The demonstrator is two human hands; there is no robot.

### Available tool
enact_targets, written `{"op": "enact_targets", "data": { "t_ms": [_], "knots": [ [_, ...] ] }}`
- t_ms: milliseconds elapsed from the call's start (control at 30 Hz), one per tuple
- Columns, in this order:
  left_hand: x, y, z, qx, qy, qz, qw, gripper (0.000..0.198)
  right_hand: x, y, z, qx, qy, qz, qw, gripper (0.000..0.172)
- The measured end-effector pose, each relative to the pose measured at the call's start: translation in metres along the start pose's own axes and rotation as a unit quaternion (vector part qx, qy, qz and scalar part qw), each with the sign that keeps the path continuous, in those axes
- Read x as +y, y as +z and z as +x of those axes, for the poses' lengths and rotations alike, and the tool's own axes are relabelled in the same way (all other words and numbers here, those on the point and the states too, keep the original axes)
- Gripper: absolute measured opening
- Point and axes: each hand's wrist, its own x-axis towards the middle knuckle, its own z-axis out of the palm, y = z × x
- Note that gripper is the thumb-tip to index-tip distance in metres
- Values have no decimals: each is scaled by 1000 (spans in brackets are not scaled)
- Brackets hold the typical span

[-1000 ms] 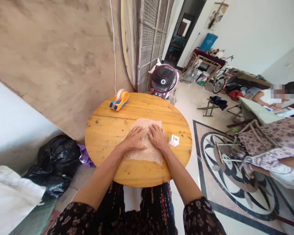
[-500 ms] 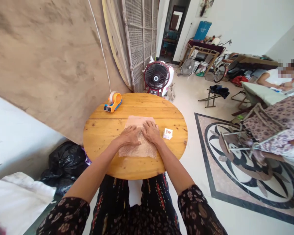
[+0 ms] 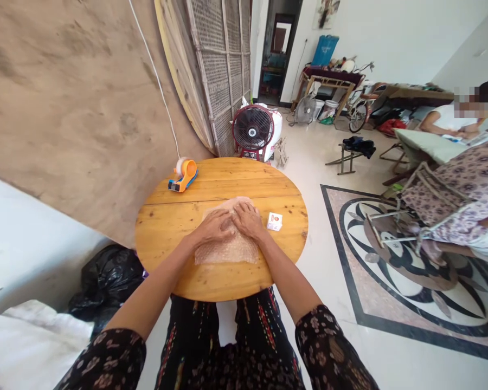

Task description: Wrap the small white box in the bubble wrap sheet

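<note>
A sheet of clear, pinkish bubble wrap (image 3: 226,253) lies on the round wooden table (image 3: 162,230) in front of me. My left hand (image 3: 216,226) rests palm down on it, fingers stretched toward the right. Beside it, nearly touching, my right hand (image 3: 248,220) lies on the wrap with its fingers extended away from me. Both hands are open. Whether anything sits under the wrap is hidden. To the right of my right hand stands a small white box (image 3: 274,221) with a red mark.
An orange and blue tape dispenser (image 3: 184,175) stands at the table's far left. Behind the table is a dark red fan (image 3: 252,130). Black plastic bags (image 3: 106,271) lie on the floor at left. Another person (image 3: 447,124) sits at a table on the right, near a folding chair (image 3: 435,200).
The far edge of the bubble wrap has gone from flat and straight to curved and drawn in toward my hands. My left fingers have shifted slightly on it. The view has turned slightly right.
</note>
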Motion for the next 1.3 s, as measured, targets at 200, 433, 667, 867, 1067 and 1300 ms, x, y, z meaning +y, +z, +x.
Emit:
{"op": "enact_targets", "data": {
  "t_ms": [200, 433, 667, 867, 1067, 1300],
  "knots": [
    [-13, 10, 1, 33, -22, 9, 999, 63, 6, -5, -3, -4, 5, 34, 999, 44],
    [-15, 17, -3, 34, -35, 1, 999, 73, 13, -13, -5, -51, -3, 51, 997, 61],
    [-19, 15, -5, 23, -31, -4, 999, 77, 16, -12, -1, -64, 16, 57, 996, 67],
    [-18, 14, -6, 17, -32, -14, 999, 79, 8, -10, -3, -21, -7, 65, 998, 58],
    [-18, 14, -7, 30, -21, -18, 999, 79, 7, -44, -16, 5, -45, 69, 997, 48],
    [-18, 13, -8, 32, -19, -14, 999, 74, 46, -79, -58, -16, 89, -28, 995, 64]
  ]
}}
